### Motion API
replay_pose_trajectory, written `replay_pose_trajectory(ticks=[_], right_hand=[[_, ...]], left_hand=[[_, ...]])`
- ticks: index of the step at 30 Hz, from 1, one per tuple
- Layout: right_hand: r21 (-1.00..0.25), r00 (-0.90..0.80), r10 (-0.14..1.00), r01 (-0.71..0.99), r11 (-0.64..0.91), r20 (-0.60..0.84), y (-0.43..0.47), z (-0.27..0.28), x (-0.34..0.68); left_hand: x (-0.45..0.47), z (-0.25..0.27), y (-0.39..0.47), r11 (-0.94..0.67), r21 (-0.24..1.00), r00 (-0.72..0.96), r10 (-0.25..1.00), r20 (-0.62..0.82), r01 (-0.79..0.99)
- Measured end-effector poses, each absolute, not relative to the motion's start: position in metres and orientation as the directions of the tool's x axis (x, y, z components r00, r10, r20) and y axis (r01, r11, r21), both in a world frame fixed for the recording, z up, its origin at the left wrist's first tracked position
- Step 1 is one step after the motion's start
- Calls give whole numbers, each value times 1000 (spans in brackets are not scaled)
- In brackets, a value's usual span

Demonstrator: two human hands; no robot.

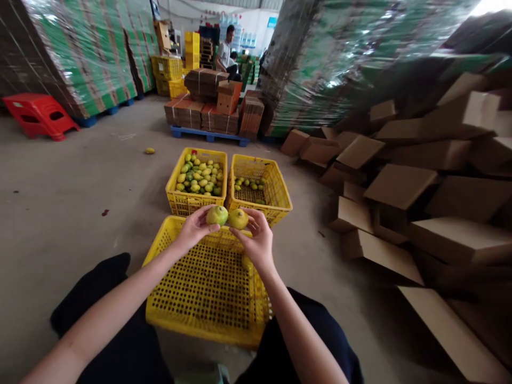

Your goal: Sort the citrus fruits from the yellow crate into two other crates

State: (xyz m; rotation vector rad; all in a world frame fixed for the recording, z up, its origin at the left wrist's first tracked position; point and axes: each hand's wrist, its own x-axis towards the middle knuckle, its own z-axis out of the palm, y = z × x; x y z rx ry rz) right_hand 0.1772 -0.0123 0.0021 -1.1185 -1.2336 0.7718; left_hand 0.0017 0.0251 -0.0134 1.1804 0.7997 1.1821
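My left hand [195,229] is closed around a green-yellow lemon [217,215], its tip turned up toward me. Close beside it, a yellower lemon [238,218] is gripped by my right hand [259,240]. Both hands are raised over the far end of a yellow perforated crate [200,285] standing between my knees. Just beyond, a second yellow crate [196,198] is filled with green and yellow lemons [202,176]. To its right, a third yellow crate [280,200] has a small group of lemons [250,183] at its far end.
Many cardboard boxes [400,186] lie heaped on the right. Flattened cartons sit on a blue pallet [210,136] ahead. A red stool [40,114] stands at left, a loose lemon [149,151] lies on the floor, and a person [224,53] is in the background.
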Motion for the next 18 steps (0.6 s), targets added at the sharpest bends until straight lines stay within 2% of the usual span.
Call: replay_pose_trajectory(ticks=[5,12,18], right_hand=[[-930,266,892,69,360,365,-8,-2,176],[-924,260,890,23,381,373,-10,-9,175],[-920,267,885,21,391,383,-12,-12,173]], left_hand=[[3,-11,28,-135,947,217,955,202,-290],[-4,-9,25,-117,945,195,964,182,-307],[-4,-5,20,-102,947,241,954,180,-304]])
